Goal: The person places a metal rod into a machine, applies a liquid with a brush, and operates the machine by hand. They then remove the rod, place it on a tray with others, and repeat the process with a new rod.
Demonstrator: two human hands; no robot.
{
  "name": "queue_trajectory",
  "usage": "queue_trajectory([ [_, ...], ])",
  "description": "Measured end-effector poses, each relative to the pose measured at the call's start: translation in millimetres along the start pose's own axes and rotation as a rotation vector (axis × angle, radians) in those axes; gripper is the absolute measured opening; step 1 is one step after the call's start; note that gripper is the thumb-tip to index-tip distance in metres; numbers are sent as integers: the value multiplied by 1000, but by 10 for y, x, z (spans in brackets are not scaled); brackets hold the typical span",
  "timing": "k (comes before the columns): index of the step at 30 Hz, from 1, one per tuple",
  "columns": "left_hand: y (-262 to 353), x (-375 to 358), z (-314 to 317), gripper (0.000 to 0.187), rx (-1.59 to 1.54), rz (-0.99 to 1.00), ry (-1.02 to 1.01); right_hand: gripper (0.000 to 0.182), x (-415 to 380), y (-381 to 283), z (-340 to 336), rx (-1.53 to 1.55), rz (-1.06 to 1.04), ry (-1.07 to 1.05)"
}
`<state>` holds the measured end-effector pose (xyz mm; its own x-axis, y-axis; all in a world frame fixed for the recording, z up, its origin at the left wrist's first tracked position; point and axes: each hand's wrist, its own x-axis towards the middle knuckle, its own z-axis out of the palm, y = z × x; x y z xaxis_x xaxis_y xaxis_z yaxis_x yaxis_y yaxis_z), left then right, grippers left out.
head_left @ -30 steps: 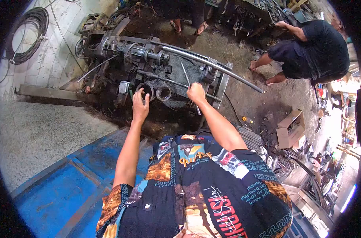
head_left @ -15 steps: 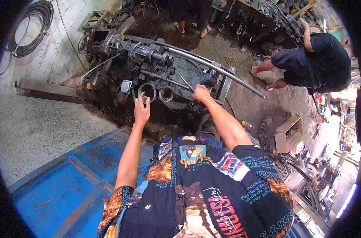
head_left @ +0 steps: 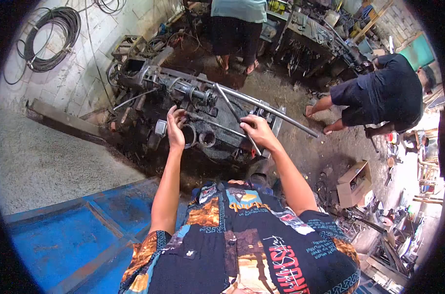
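Note:
My right hand (head_left: 257,131) is closed around a slim metal bar (head_left: 226,100), which slants across the lathe bed, its far end near the long rod and its near end below my hand. My left hand (head_left: 175,130) is raised at the lathe's near side, fingers curved and apart, with nothing visible in it. Just right of that hand lie a large metal ring (head_left: 188,138) and a smaller ring (head_left: 207,139). Left of it sits a small pale metal block (head_left: 161,127). The greasy lathe (head_left: 195,95) stretches beyond both hands, dark shavings around it.
A long round rod (head_left: 276,113) juts out at the lathe's right. One person (head_left: 384,93) bends at the right; another (head_left: 237,29) stands behind the lathe. A cardboard box (head_left: 353,186) rests on the floor. Blue metal panels (head_left: 61,245) lie at lower left; coiled cable (head_left: 51,39) hangs on the wall.
My right hand has shifted slightly, and the bar in it now shows at a steeper slant. My left hand has moved a little up beside the ring. The view has tilted upward.

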<state>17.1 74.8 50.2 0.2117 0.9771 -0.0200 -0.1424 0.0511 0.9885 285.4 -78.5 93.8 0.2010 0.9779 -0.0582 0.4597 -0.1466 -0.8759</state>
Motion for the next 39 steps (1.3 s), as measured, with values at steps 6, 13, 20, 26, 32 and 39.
queue_trajectory([
  [6, 935, 103, 707, 82, -249, 99, -214, 25, -32, -712, -310, 96, -135, 53],
  [13, 1394, 212, 1030, 92, -616, 11, -384, 21, 25, -1002, -422, 133, -246, 80],
  [20, 1375, 188, 1114, 94, -681, -44, -399, 26, -19, -1079, -428, 87, -227, 192],
  [26, 1304, 181, 1147, 94, -669, -66, -404, 28, 0, -1003, -411, 100, -190, 231],
  [32, 1277, 203, 1165, 95, -663, -71, -419, 30, 46, -923, -383, 185, -134, 265],
  [39, 1249, 207, 1191, 94, -633, -68, -417, 27, 61, -946, -403, 226, -120, 274],
])
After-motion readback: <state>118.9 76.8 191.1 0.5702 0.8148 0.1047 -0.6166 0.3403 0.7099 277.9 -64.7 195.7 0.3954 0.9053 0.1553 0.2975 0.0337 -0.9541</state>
